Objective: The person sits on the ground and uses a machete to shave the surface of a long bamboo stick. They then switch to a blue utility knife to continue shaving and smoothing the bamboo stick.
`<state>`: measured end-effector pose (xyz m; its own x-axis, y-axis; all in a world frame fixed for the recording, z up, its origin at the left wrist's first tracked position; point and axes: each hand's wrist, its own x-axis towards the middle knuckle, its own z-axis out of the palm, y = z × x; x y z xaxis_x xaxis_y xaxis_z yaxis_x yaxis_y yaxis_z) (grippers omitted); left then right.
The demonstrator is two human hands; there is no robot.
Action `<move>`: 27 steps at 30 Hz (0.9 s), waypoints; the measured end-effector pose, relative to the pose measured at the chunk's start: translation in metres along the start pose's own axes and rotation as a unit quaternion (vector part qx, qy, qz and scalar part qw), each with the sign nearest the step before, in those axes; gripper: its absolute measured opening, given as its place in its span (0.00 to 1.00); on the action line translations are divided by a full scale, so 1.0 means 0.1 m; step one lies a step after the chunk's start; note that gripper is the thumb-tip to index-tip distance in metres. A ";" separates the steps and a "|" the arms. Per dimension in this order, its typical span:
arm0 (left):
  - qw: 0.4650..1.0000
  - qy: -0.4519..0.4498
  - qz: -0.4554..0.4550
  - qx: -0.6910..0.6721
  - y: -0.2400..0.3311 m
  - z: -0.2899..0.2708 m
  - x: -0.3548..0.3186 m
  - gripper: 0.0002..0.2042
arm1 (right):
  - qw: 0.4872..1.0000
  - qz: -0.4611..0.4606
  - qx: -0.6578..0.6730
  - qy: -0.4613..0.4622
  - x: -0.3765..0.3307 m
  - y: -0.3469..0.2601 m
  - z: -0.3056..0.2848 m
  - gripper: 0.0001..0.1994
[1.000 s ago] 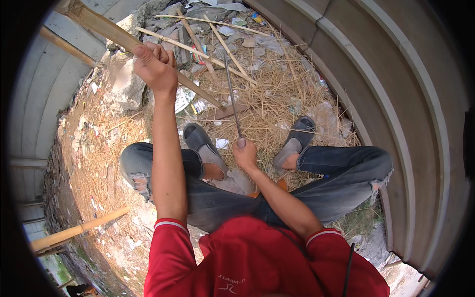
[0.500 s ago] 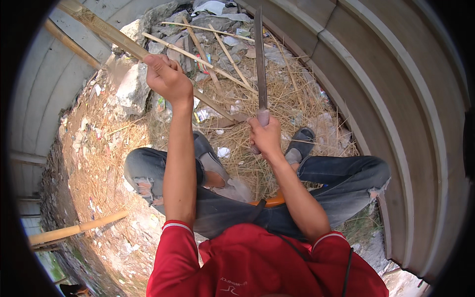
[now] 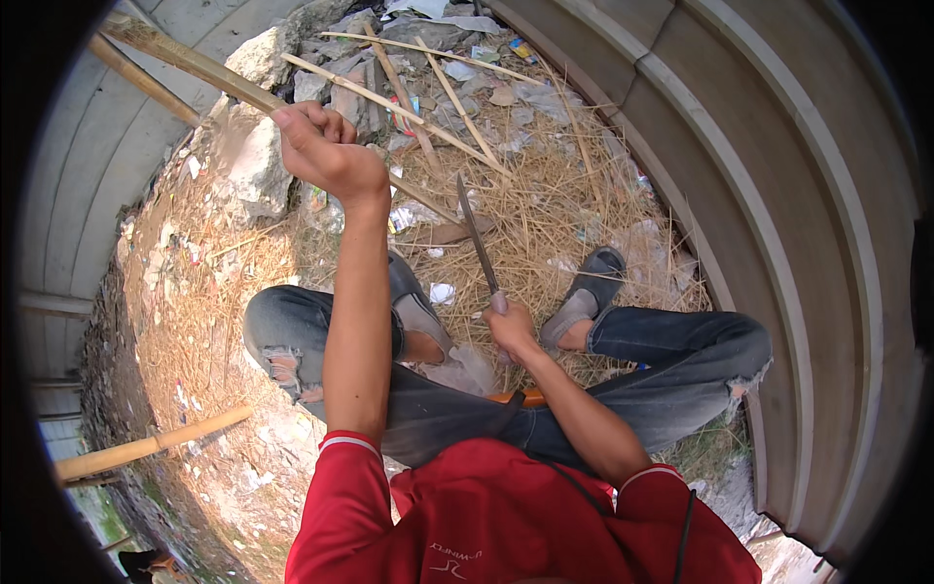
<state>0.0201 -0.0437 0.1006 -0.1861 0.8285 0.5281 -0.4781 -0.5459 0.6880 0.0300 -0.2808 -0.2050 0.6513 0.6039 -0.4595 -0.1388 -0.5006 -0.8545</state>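
Observation:
My left hand (image 3: 336, 161) is closed around a long bamboo pole (image 3: 199, 63) that slants from the upper left down toward the ground between my feet. Past the hand, its thinner lower end reaches near a flat brown piece of wood (image 3: 446, 234) on the straw. In my right hand (image 3: 511, 326), held low between my knees, is the handle of a machete (image 3: 477, 234). Its dark blade points away and slightly left, with the tip close to the pole's lower end. Whether blade and pole touch, I cannot tell.
Several split bamboo strips (image 3: 389, 104) lie over straw and litter ahead. Pale rocks (image 3: 258, 170) stand at the left. A ribbed metal sheet wall (image 3: 749, 195) curves along the right. Another bamboo pole (image 3: 156, 446) juts in from the lower left.
The machete has swung down from upright, and my right hand is lower and nearer to me. My left hand keeps its hold on the bamboo pole, with its wrist bent a little more.

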 end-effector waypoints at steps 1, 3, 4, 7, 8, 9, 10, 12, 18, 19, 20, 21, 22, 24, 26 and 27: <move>1.000 0.002 0.014 0.002 -0.03 0.01 0.00 0.24 | 1.000 0.011 -0.001 -0.009 0.03 -0.06 -0.01 0.08; 0.999 0.004 0.037 0.007 -0.14 0.06 -0.01 0.24 | 0.999 0.037 -0.004 -0.027 0.13 -0.31 -0.07 0.13; 0.999 0.002 0.037 0.006 -0.17 0.00 0.01 0.24 | 1.000 -0.001 -0.019 -0.025 0.07 -0.66 -0.13 0.12; 0.999 0.002 0.036 -0.001 -0.24 0.01 0.08 0.24 | 0.990 -0.136 -0.009 0.030 0.13 -1.45 -0.32 0.11; 0.999 0.002 0.053 -0.009 -0.26 0.00 0.10 0.23 | 0.985 -0.162 0.011 0.051 0.11 -1.64 -0.35 0.11; 0.999 0.007 0.053 -0.005 -0.28 -0.01 0.11 0.23 | 0.978 -0.191 0.031 0.072 0.08 -1.85 -0.40 0.11; 0.998 0.012 0.054 -0.004 -0.29 0.01 0.12 0.23 | 0.969 -0.223 0.051 0.096 0.07 -1.96 -0.40 0.11; 0.998 0.029 0.054 -0.001 -0.31 0.07 0.11 0.23 | 0.971 -0.185 0.083 0.124 -0.04 -1.66 -0.23 0.11; 0.992 0.013 0.118 0.051 -0.67 0.09 0.01 0.26 | 0.999 0.039 -0.010 0.026 0.18 -0.21 -0.11 0.12; 0.992 0.004 0.123 0.022 -0.72 0.01 -0.06 0.26 | 0.998 0.056 0.026 0.009 0.27 -0.46 -0.17 0.12; 0.994 0.032 0.098 0.039 -0.72 -0.05 -0.18 0.27 | 0.995 0.083 0.056 -0.010 0.27 -0.80 -0.28 0.12; 0.994 0.033 0.100 0.037 -0.70 -0.01 -0.20 0.27 | 0.998 -0.012 0.040 0.039 0.27 -1.08 -0.41 0.11; 0.993 0.032 0.106 0.030 -0.64 0.01 -0.17 0.27 | 0.989 -0.113 0.025 0.090 0.30 -1.40 -0.52 0.11; 0.994 0.018 0.098 0.042 -0.49 -0.05 -0.17 0.27 | 0.965 -0.213 0.087 0.129 0.28 -1.86 -0.73 0.11; 0.994 0.024 0.098 0.047 -0.19 0.05 -0.06 0.26 | 0.948 -0.227 0.191 0.111 0.09 -2.17 -0.89 0.10; 0.994 0.024 0.095 0.050 -0.07 0.10 -0.03 0.26 | 0.936 -0.230 0.243 0.105 0.00 -2.25 -0.94 0.10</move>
<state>0.0328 -0.0435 0.0992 -0.3066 0.7124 0.6313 -0.3437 -0.7013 0.6245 0.1313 -0.2264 0.0094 0.8511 0.5251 -0.0009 -0.0969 0.1555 -0.9831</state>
